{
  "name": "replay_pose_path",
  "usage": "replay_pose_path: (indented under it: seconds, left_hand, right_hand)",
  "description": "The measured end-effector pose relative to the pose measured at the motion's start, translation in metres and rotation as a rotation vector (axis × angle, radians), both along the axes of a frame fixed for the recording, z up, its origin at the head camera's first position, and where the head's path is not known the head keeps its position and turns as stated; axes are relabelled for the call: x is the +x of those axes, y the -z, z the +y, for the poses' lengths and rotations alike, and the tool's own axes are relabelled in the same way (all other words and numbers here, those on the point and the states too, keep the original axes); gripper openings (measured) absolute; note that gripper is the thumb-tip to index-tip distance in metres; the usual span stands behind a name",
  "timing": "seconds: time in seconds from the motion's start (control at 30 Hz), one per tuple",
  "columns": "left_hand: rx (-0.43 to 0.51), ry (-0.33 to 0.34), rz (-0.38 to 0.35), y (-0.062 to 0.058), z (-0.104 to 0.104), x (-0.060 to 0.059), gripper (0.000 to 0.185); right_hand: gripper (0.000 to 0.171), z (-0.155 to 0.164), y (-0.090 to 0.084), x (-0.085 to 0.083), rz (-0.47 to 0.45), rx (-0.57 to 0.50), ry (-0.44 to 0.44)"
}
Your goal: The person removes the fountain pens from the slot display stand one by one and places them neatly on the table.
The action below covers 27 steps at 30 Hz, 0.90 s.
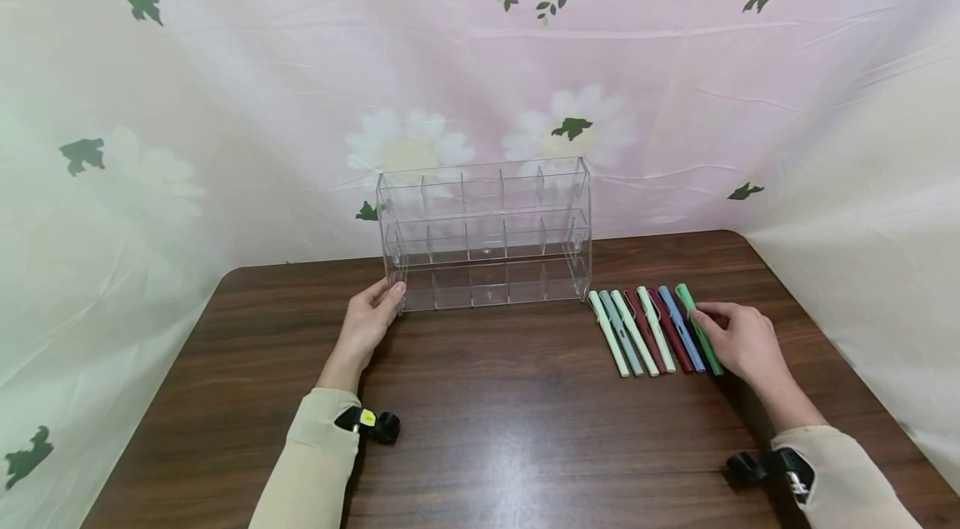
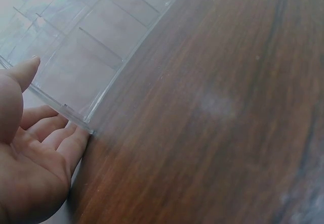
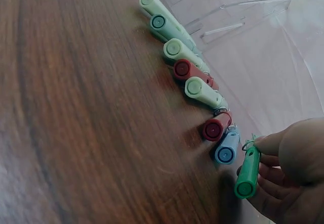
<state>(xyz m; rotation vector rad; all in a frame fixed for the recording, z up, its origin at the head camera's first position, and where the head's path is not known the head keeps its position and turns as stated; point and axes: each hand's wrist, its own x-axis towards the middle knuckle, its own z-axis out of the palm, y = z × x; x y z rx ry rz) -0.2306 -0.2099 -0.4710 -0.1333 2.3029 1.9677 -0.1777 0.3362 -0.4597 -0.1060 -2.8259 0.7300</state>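
A clear plastic tiered organizer [image 1: 487,262] with several compartments stands at the back middle of the table. My left hand [image 1: 366,325] holds its lower left corner; the left wrist view shows the thumb on one side of the clear wall [image 2: 76,77] and the fingers around the other. At the right, my right hand [image 1: 744,339] pinches a green pen [image 3: 248,171] between thumb and fingers. This pen is at the right end of a row of capped pens. Left of it lie a blue pen [image 1: 681,327], dark red pens [image 1: 678,341], pale green pens [image 1: 609,337] and a grey-green pen [image 1: 622,333].
The dark wooden table [image 1: 480,412] extends in front of the organizer. A printed cloth [image 1: 300,96] with flowers and leaves hangs behind the table and along both sides. The row of pens begins close to the organizer's right front corner.
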Motion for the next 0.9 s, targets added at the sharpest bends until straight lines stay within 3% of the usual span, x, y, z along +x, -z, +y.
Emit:
replay_pose_path:
  seconds: [0.53,0.9]
  left_hand:
    - [0.025,-0.003,0.004,0.0000,0.0027,-0.0021,0.071]
    - [-0.054,0.010,0.020,-0.0071,0.0012,-0.0010,0.068]
  right_hand:
    - [0.033,-0.0023,0.0017,-0.0053,-0.020,0.036,-0.029]
    - [0.033,-0.0034,0.0030,-0.0004,0.022,0.025,-0.030]
